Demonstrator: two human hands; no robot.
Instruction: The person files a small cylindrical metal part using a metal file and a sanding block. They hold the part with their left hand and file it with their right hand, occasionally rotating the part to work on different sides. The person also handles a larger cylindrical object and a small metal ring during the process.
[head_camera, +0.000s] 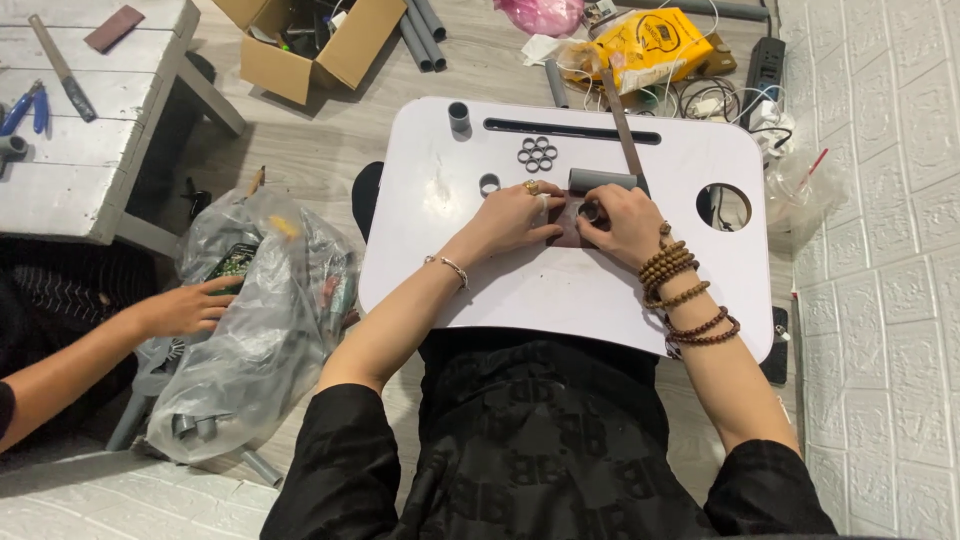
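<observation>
Cardboard box: open brown carton (305, 45) at the top, flaps spread, sitting on the floor left of the white lap desk (560, 285).
Yellow package: crinkled yellow bag (650, 45) top centre-right, tangled in white cables, just beyond the desk's far edge.
Pink bag: a pink plastic bag (543, 14) at the very top edge, left of the yellow one.
Clear plastic bag: big see-through bag (255, 330) on the floor left of the desk, grey tube offcuts showing at its bottom; another person's hand (190, 307) is pressed against its side.
Left hand: the left hand (515, 215) lies flat on the desk, gold ring on, bracelet at the wrist, fingers stretched out and pressing down on a dark reddish-brown sheet (570, 225).
Right hand: the right hand (622, 225), wooden bead strands wound round its wrist, is curled in with the fingers closed round a short grey tube piece (591, 211), held end-down on the sheet.
Where the work sits: mid-desk, right between both hands, which nearly touch.
Nearby on desk: a longer grey tube (602, 180) lies just behind the right hand; a flower-shaped cluster of tube rings (537, 153) further back; one upright tube (459, 117) near the far left corner; a single ring (489, 185) beside the left hand.
</observation>
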